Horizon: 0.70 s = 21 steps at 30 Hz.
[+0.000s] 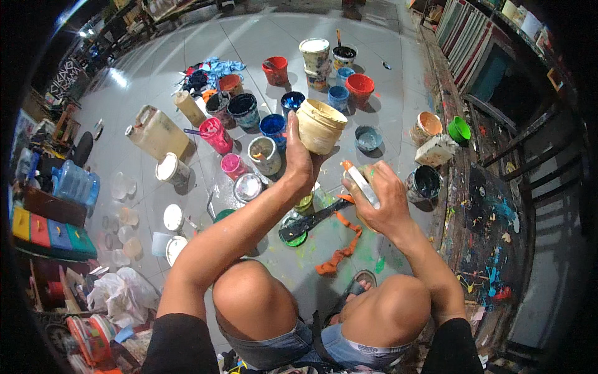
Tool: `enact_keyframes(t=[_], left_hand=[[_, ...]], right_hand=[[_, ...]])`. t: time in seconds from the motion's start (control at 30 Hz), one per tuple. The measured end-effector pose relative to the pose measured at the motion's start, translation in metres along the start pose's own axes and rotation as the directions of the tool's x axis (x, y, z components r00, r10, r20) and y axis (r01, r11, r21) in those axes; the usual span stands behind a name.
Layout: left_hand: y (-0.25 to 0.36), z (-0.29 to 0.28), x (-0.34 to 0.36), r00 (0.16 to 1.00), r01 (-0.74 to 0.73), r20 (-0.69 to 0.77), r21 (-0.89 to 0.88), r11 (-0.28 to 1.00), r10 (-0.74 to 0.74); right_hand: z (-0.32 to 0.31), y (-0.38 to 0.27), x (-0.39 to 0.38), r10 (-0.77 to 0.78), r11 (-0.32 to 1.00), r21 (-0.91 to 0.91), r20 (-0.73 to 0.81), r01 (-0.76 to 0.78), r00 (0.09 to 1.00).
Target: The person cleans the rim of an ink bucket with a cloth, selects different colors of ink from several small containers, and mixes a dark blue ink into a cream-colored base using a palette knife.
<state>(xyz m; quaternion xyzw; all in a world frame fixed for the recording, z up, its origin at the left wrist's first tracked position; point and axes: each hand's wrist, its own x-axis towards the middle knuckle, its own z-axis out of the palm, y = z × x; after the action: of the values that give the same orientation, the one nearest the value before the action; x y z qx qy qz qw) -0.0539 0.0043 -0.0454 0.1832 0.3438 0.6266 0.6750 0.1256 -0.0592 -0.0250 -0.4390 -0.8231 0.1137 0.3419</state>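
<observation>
My left hand [300, 161] is closed round the side of a cream-coloured, paint-crusted tub [321, 132], raised above the floor and slightly tilted. In my right hand [385, 198] is a slim white tool with an orange tip [362, 184], pointing up and toward the tub; its exact kind is unclear. The tip and the tub are apart. Beneath my hands, a long black flat tool [316, 219] lies across a small container with green paint [298, 239]. Beside it trails a twisted orange strip of cloth [341, 254].
Several paint pots stand ahead, among them a pink cup [215, 136], a red cup [360, 90] and a stacked white bucket [314, 53]. A translucent jerrycan [156, 133] stands left. At right are a black-paint pot [423, 183] and a paint-splattered board [492, 230].
</observation>
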Motion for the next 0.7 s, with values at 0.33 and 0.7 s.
enact_keyframes(t=[0.33, 0.7], left_hand=[[0.0, -0.011, 0.009, 0.968, -0.217, -0.101, 0.119, 0.969, 0.23], [0.006, -0.035, 0.014, 0.989, -0.141, 0.041, 0.044, 0.989, 0.139]], right_hand=[[-0.002, -0.037, 0.045, -0.051, 0.996, -0.077, 0.034, 0.054, 0.998], [0.014, 0.003, 0.016, -0.14, 0.989, 0.041, 0.015, 0.139, 0.99]])
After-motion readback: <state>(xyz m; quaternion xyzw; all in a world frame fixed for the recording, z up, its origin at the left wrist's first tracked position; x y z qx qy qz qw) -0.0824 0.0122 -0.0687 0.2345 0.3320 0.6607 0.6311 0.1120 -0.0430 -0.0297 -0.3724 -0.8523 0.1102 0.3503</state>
